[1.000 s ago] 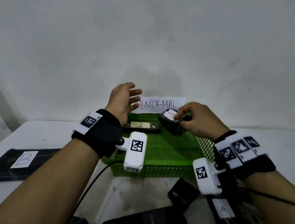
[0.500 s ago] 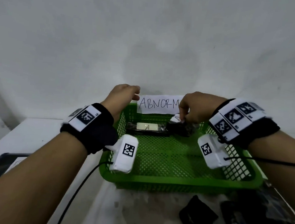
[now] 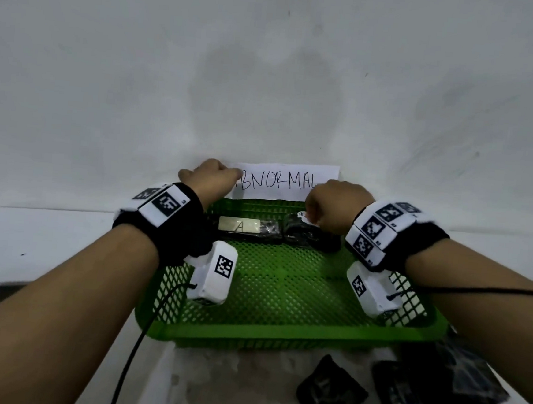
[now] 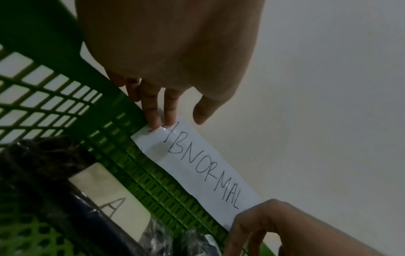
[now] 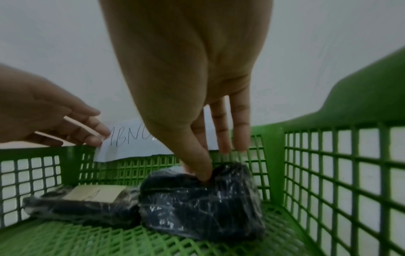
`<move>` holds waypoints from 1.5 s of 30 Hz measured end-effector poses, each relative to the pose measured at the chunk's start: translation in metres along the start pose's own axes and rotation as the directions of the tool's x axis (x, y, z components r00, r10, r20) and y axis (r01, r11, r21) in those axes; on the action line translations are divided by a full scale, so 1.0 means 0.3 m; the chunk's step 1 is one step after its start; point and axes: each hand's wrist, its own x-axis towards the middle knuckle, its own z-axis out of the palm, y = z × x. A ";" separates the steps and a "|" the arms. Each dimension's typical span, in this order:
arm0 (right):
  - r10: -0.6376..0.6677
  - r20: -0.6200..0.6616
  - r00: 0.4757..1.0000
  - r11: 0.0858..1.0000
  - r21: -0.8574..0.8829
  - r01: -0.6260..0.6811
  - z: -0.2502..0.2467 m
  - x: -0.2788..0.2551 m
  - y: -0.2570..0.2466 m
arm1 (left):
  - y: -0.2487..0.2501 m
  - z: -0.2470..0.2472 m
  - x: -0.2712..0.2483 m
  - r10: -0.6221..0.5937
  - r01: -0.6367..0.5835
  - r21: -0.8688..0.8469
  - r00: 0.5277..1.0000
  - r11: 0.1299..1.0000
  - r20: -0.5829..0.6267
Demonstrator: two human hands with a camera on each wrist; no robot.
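Where my left fingers [image 4: 153, 112] lie straight and together, their tips touch the left end of the paper sign [image 3: 287, 181]. It reads "BNORMAL" in black pen (my left hand [image 3: 211, 175] covers whatever comes first). The sign rises behind the far wall of the green basket [image 3: 280, 336], which sits on the white bench [image 3: 48, 242]. My right hand [image 3: 335, 207] pinches the top of the black packet [image 5: 197, 204] with the thumb tip, the outer fingers hanging straight. That packet is dark and wrapped in crinkled clear film. It sits on the basket floor at the far right, touching a flatter packet [image 3: 244, 227] labelled "A".
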 end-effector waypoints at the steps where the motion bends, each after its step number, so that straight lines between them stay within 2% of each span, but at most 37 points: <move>1: -0.012 -0.005 1.000 1.000 -0.012 0.012 0.001 -0.001 -0.005 | -0.001 0.000 0.001 -0.001 0.001 -0.003 1.000 1.000 -0.004; 9: -0.010 0.007 1.000 0.998 0.064 0.009 0.031 -0.009 -0.015 | 0.003 0.037 -0.009 -0.003 0.004 0.101 1.000 0.995 -0.012; 13: -0.001 -0.003 1.000 0.994 0.113 0.001 0.029 -0.023 -0.013 | 0.008 0.030 -0.036 -0.007 0.007 0.068 1.000 0.998 0.000; 15: 0.008 -0.038 0.999 0.997 0.078 -0.005 0.004 -0.043 -0.007 | 0.016 0.021 -0.057 0.060 -0.058 0.032 0.996 0.998 -0.061; 17: 0.016 -0.113 0.993 0.999 0.037 -0.012 -0.045 -0.068 0.002 | 0.036 0.008 -0.092 0.189 -0.192 -0.013 0.972 0.981 -0.143; 19: 0.027 -0.179 0.983 0.996 0.084 -0.012 -0.111 -0.097 0.009 | 0.071 -0.006 -0.144 0.286 -0.305 -0.090 0.942 0.948 -0.175; 23: 0.059 -0.243 0.968 0.976 0.219 -0.004 -0.231 -0.186 0.015 | 0.153 -0.029 -0.252 0.377 -0.398 -0.196 0.916 0.896 -0.135; 28: 0.090 -0.327 0.941 0.967 0.256 -0.003 -0.312 -0.334 0.002 | 0.210 -0.045 -0.386 0.515 -0.525 -0.177 0.851 0.832 -0.105; 30: 0.103 -0.324 0.940 0.958 0.288 -0.006 -0.321 -0.413 0.000 | 0.211 -0.050 -0.454 0.525 -0.521 -0.160 0.851 0.838 -0.020; 31: 0.105 -0.309 0.945 0.952 0.305 -0.006 -0.317 -0.464 0.001 | 0.204 -0.047 -0.500 0.501 -0.489 -0.132 0.861 0.862 0.087; 33: 0.098 -0.252 0.963 0.943 0.332 -0.009 -0.295 -0.552 -0.004 | 0.170 -0.033 -0.576 0.354 -0.373 -0.025 0.855 0.927 0.380; 34: 0.087 -0.216 0.973 0.944 0.331 -0.011 -0.274 -0.586 -0.010 | 0.149 -0.023 -0.606 0.256 -0.330 0.064 0.827 0.942 0.502; 35: 0.072 -0.173 0.982 0.948 0.317 -0.014 -0.247 -0.615 -0.018 | 0.128 -0.011 -0.627 0.182 -0.316 0.144 0.800 0.938 0.572; 37: 0.032 -0.076 0.997 0.958 0.286 -0.009 -0.182 -0.661 -0.041 | 0.100 0.001 -0.659 0.151 -0.326 0.212 0.802 0.921 0.577; 40: -0.024 0.028 0.999 0.966 0.257 0.016 -0.092 -0.683 -0.088 | 0.108 -0.011 -0.684 0.214 -0.398 0.274 0.828 0.876 0.519; 43: -0.039 0.033 0.999 0.982 0.188 0.032 -0.028 -0.672 -0.142 | 0.085 -0.028 -0.714 0.280 -0.538 0.433 0.801 0.723 0.529; 45: -0.037 -0.004 0.999 0.985 0.171 0.037 0.000 -0.653 -0.167 | 0.037 -0.027 -0.713 0.290 -0.547 0.497 0.814 0.674 0.503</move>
